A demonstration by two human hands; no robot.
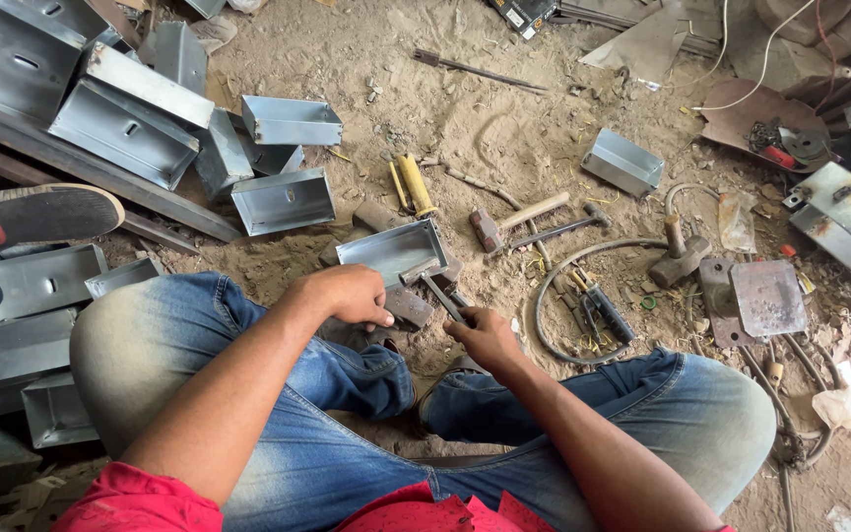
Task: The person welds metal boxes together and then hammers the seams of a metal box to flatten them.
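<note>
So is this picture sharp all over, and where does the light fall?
Head view: soft, even daylight with faint shadows; the metal box by the left hand shows a pale sheen; the right hand with its hammer is sharp; straight edges bow slightly near the corners.

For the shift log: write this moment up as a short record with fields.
setting: sandy workshop floor, person seated with legs folded
left hand: left hand presses on a sheet-metal box set on a metal block
right hand: right hand grips a hammer, head against the box edge
nearby tools: wooden-handled hammer, mallet, yellow-handled tool
stock: finished metal boxes piled at upper left
other: another person's shoe at left edge
</note>
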